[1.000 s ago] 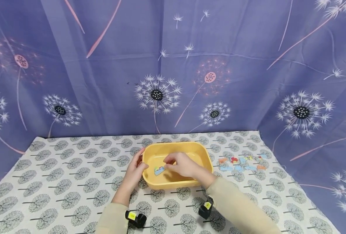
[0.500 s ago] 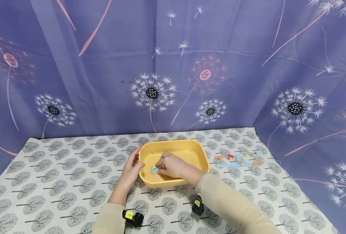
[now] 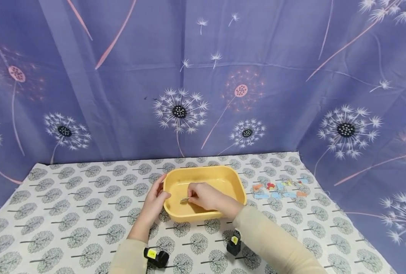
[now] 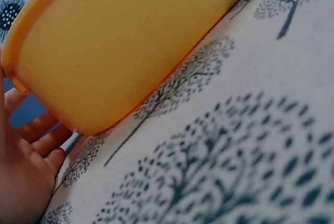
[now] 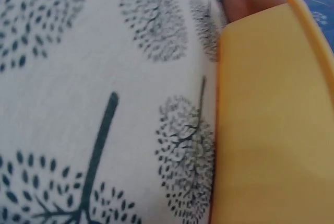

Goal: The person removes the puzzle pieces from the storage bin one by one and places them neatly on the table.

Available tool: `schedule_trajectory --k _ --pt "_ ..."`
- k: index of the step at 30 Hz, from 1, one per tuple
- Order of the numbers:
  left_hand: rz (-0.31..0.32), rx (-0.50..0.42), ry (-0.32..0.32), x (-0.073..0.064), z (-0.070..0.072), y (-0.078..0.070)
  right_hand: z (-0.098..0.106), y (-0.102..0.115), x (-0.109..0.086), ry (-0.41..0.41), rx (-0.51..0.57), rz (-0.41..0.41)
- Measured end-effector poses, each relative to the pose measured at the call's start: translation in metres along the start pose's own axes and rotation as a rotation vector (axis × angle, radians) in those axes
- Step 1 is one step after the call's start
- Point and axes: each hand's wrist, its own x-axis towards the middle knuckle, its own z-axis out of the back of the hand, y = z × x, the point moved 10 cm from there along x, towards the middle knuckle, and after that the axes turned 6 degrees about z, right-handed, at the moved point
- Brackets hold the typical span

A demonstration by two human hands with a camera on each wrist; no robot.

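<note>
A yellow plastic tub (image 3: 204, 216) stands on the patterned cloth. My left hand (image 3: 154, 198) grips its left end, thumb at the rim and fingers along the outer wall; the left wrist view shows the fingers (image 4: 39, 130) against that wall. Inside the tub, my right hand (image 3: 204, 195) pinches a small flat piece (image 3: 184, 200) between thumb and fingertips. The piece appears thin and nearly edge-on, low over the tub's floor, so its printed face is hidden. In the right wrist view the tub's side wall (image 5: 276, 119) hides the right hand.
Several small flat pieces in light blue, orange, red and yellow lie in two rough rows (image 3: 275, 195) right of the tub. The tree-print cloth (image 3: 86, 228) covers the table. A purple dandelion-print curtain (image 3: 138, 114) hangs behind and at the sides.
The small flat piece has turned from showing its blue, colourful face to nearly edge-on in my right fingers. My left hand keeps its hold on the tub. The head view has shifted slightly.
</note>
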Motion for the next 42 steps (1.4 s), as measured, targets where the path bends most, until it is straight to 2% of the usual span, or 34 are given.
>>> schedule_trajectory --k 5,11,20,30,37,42 --pt "-0.004 0.005 -0.005 0.0 0.001 0.001 0.011 -0.005 -0.011 -0.048 0.089 -0.011" --pt "-0.01 0.007 -0.01 0.0 0.001 0.0 0.027 -0.01 -0.023 -0.109 0.125 -0.001" --pt "-0.003 0.004 -0.005 -0.001 0.0 0.0 0.051 -0.021 -0.043 -0.202 0.212 -0.049" --pt "0.009 0.008 -0.009 -0.002 0.0 0.001 0.064 -0.038 -0.065 -0.283 0.346 -0.113" --pt "0.012 0.013 -0.01 -0.001 0.0 0.003 0.077 -0.05 -0.082 -0.381 0.391 -0.121" --pt "0.003 0.008 -0.01 -0.001 0.0 0.001 0.083 -0.06 -0.091 -0.423 0.464 -0.138"
